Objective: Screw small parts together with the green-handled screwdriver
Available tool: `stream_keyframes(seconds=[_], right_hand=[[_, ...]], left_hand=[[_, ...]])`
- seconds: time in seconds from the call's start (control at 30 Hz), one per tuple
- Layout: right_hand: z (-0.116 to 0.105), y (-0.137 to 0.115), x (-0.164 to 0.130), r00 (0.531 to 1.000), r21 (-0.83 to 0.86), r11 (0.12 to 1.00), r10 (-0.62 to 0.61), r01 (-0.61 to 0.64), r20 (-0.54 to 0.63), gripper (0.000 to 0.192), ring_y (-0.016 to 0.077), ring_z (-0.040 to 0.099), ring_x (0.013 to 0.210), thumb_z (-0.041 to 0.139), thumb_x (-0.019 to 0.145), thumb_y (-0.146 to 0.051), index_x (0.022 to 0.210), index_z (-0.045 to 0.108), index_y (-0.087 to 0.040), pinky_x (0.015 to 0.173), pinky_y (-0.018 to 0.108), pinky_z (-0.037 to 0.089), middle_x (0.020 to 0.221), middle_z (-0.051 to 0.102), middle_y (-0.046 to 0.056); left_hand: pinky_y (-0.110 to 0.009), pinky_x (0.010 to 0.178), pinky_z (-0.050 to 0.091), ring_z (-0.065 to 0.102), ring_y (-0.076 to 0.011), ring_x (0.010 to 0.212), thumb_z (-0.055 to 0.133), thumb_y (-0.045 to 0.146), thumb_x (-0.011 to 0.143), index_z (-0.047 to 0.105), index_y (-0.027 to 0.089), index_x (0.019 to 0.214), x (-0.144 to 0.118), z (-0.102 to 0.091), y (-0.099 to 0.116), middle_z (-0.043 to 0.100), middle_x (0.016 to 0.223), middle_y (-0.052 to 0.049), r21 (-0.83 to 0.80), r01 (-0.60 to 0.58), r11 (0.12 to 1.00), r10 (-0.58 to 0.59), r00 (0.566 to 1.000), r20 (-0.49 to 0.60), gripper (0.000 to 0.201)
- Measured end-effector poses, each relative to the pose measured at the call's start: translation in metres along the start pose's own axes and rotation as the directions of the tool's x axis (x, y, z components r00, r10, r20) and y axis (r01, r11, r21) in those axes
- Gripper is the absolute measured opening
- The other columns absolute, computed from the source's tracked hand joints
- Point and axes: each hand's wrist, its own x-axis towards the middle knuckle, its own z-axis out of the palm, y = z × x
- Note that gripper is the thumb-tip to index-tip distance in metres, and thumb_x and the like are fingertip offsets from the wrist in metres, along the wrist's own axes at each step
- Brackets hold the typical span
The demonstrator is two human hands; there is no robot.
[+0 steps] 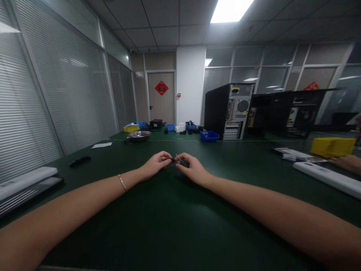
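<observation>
Above the dark green table (169,229), the left hand (156,165) has a narrow grip, thumb and fingertips pinching a small black part (173,160); the fingers hide much of its shape. Just beside it, the right hand (194,170) has its grip closed on a slim tool with a dark green handle and thin metal shaft (184,163), the shaft tilted up toward the left hand. Beyond the hands stand a blue plastic bin (209,137), a black computer tower (218,111) and a round, shiny metal bowl (140,136). A white paper sheet (102,145) lies to the left. At far right, another person's hand (348,164) is near a yellow plastic bin (332,146) and a long white bar (328,177).
</observation>
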Motion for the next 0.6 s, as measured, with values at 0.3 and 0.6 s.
stream_keyframes(seconds=[0.3, 0.6], right_hand=[[-0.0002, -0.0028, -0.0004, 0.999, -0.022, 0.999, 0.038, -0.038, -0.008, 0.015, 0.0155, 0.054, 0.076, 0.058, 0.08, -0.025, 0.093, 0.058, -0.018, 0.069, 0.028, 0.042, 0.089, 0.061, 0.002], [0.0011, 0.0006, -0.002, 0.997, -0.029, 0.999, -0.042, 0.043, 0.062, 0.025, 0.0174, 0.056, 0.084, 0.057, 0.08, -0.022, 0.105, 0.058, -0.02, 0.073, 0.03, 0.043, 0.098, 0.061, 0.004]], left_hand=[[-0.035, 0.091, 0.039, 0.056, -0.0205, 0.103, 0.069, 0.014, 0.07, 0.059, 0.014, 0.106, -0.0025, 0.0034, 0.0027, 0.061, 0.111, -0.011, -0.281, 0.045, 0.959, -0.03, 0.998, 0.057, 0.037], [-0.034, 0.091, 0.041, 0.059, -0.0178, 0.097, 0.064, 0.009, 0.075, 0.057, 0.014, 0.112, -0.0006, 0.0016, 0.004, 0.063, 0.103, -0.009, -0.464, 0.106, 0.879, -0.129, 0.991, -0.018, 0.038]])
